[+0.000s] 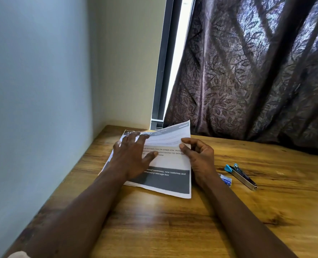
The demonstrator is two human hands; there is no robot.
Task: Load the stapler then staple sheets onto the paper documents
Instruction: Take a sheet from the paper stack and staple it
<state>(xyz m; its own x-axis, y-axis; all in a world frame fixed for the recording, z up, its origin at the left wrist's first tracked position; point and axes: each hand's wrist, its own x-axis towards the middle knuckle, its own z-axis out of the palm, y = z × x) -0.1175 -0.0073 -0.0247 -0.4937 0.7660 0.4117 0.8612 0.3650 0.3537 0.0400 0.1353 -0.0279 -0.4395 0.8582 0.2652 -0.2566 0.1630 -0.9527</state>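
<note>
White paper with grey printed bands lies under both hands. The left hand (134,157) presses flat on the stack of sheets (165,181), its fingers straight and spread. The right hand (199,157) pinches the right edge of the top sheet (169,135) between thumb and forefinger, and that sheet's far end curls up off the stack. Just right of the right wrist sits a small blue-and-white staple box (226,180). Beside it the stapler (242,176), blue at one end, lies on the wooden table (173,220), and neither hand touches it. Whether it is loaded I cannot tell. No staple shows in the paper, so the stapling seems not yet done. I count two hands, one stapler, one box and at least two sheets.
</note>
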